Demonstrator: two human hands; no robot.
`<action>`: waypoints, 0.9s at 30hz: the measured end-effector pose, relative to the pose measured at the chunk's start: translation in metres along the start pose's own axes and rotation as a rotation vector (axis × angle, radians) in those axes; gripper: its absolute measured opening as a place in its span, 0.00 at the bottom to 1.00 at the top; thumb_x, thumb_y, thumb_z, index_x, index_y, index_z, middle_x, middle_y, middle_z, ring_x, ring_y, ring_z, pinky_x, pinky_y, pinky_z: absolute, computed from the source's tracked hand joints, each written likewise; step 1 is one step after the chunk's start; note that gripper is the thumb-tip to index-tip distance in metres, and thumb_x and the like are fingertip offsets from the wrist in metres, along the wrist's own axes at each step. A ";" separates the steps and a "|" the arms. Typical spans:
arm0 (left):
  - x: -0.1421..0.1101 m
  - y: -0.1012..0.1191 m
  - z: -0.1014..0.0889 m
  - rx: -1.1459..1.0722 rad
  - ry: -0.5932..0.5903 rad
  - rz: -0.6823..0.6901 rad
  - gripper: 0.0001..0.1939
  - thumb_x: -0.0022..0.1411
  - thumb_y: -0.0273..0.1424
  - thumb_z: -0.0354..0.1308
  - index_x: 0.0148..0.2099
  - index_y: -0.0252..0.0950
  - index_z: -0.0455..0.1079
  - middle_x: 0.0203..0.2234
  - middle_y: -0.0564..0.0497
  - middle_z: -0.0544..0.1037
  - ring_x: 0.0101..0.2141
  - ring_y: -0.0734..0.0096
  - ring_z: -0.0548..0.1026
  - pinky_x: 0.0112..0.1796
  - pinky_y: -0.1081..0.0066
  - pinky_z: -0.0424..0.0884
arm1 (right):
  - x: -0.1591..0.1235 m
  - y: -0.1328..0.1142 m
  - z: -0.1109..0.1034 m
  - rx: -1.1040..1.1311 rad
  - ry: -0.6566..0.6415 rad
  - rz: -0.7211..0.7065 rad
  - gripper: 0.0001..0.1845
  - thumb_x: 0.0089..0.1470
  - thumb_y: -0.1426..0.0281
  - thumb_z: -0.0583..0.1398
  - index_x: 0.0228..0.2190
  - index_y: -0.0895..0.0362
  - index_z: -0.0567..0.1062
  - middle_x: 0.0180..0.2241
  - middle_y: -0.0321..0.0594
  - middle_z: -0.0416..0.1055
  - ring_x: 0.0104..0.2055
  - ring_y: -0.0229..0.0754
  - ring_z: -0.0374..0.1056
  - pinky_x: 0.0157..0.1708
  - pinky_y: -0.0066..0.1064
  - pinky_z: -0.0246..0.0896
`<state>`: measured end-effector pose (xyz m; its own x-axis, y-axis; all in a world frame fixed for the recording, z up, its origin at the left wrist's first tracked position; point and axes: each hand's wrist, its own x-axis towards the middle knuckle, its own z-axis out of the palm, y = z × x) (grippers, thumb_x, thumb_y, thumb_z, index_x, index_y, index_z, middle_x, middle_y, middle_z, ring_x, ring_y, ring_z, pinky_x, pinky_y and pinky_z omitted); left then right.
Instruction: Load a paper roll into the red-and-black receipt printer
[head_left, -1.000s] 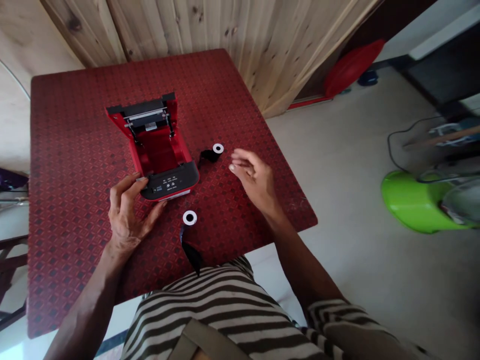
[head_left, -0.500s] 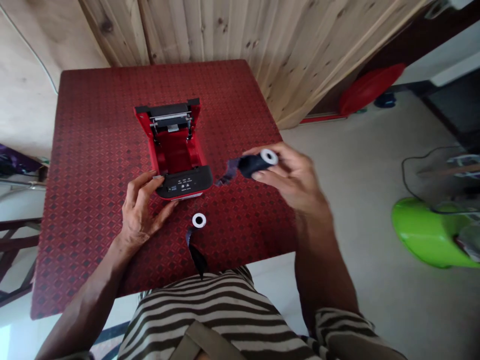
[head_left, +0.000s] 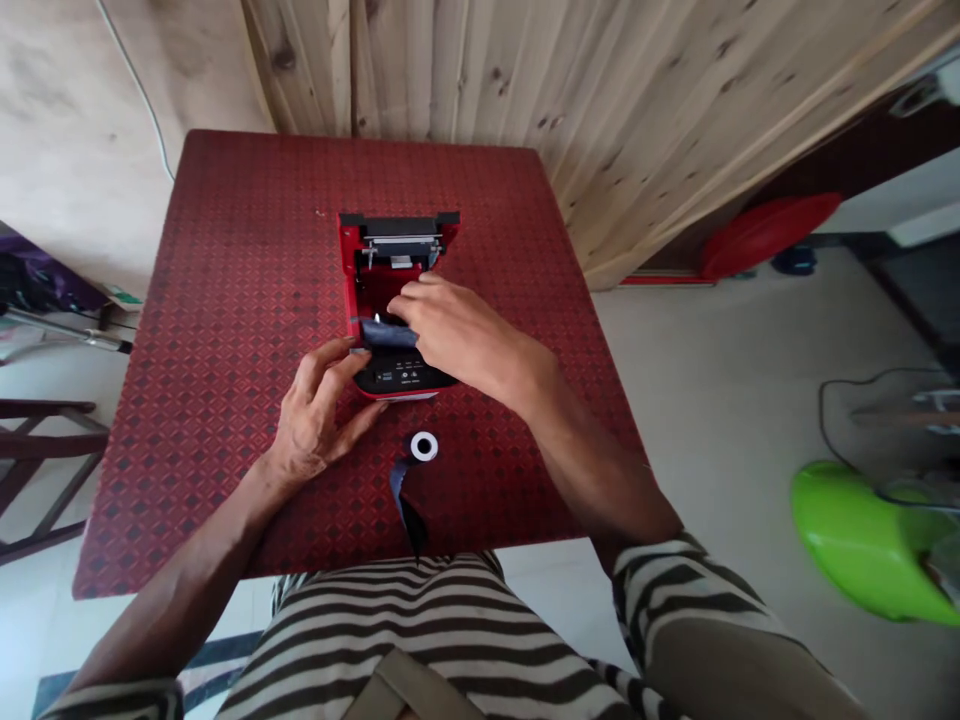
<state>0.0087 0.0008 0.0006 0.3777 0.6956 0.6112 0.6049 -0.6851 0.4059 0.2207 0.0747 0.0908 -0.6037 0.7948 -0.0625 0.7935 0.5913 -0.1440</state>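
Note:
A small red and black label printer lies on the table with its lid raised. My left hand grips the printer's near left corner, fingers on top and thumb against the front edge. Over the open bay, my right hand is closed around a dark roll, which it mostly hides. That roll's loose dark strip lies across the bay just behind the button panel. A second dark roll with a white core stands on the table in front of the printer, its dark tail trailing toward me.
The table has a red patterned cover and stands against a wooden plank wall. Past its right side, a bright green plastic piece sits on the floor beside a dark cable. A dark wooden chair is at the left.
My right hand has carried the dark roll leftward from beside the printer into its open bay. My left hand keeps its hold on the corner. The camera view has shifted slightly.

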 end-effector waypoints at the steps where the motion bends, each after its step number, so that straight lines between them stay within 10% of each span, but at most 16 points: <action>1: 0.000 0.001 0.000 -0.005 -0.005 -0.005 0.35 0.65 0.36 0.70 0.70 0.40 0.61 0.60 0.38 0.73 0.61 0.55 0.75 0.59 0.58 0.79 | 0.003 -0.001 -0.001 -0.025 -0.019 0.002 0.19 0.63 0.87 0.52 0.45 0.65 0.80 0.48 0.52 0.80 0.56 0.52 0.73 0.59 0.41 0.66; 14: 0.001 0.004 -0.001 0.004 -0.018 -0.018 0.35 0.66 0.34 0.69 0.70 0.40 0.60 0.60 0.38 0.72 0.60 0.54 0.75 0.58 0.57 0.80 | 0.022 0.008 0.003 0.034 -0.149 0.112 0.23 0.64 0.86 0.50 0.47 0.63 0.82 0.47 0.55 0.80 0.54 0.52 0.75 0.54 0.40 0.67; 27: 0.017 -0.012 -0.021 -0.265 0.047 -0.245 0.36 0.70 0.50 0.60 0.72 0.43 0.56 0.59 0.40 0.75 0.51 0.57 0.80 0.52 0.51 0.80 | -0.057 0.013 0.001 0.488 0.243 -0.171 0.35 0.57 0.75 0.70 0.64 0.56 0.70 0.63 0.49 0.73 0.67 0.52 0.68 0.67 0.51 0.67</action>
<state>-0.0073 0.0160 0.0204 0.2072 0.8396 0.5022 0.4684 -0.5358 0.7025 0.2659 0.0369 0.0918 -0.6390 0.7363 0.2227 0.5236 0.6284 -0.5753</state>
